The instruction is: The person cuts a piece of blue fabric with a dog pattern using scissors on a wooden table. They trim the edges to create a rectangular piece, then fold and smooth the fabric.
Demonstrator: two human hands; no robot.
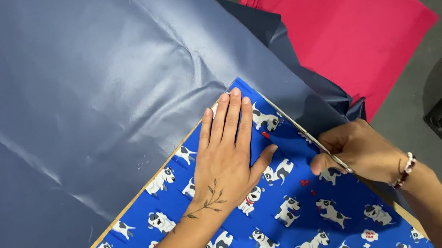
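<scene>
- Right hand (359, 149) is clamped on scissors (323, 151), blades along the right edge of the blue dog-print fabric (286, 221); left hand (229, 156) lies flat, fingers together, pressing it.
- Best to keep the palm just beside the cut line and follow the edge.
- Count: one scissors, one print piece near, one grey sheet (59, 98) beneath, one red fabric (346, 11) far right.

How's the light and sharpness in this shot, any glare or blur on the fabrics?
Head view: soft sheen, not harsh glare, on the grey-blue fabric, showing its creases; the dog-print blue fabric and left hand are sharp and evenly lit; the right hand with the scissors is in focus; the red fabric is flat-lit; the right edge is dim.
</scene>
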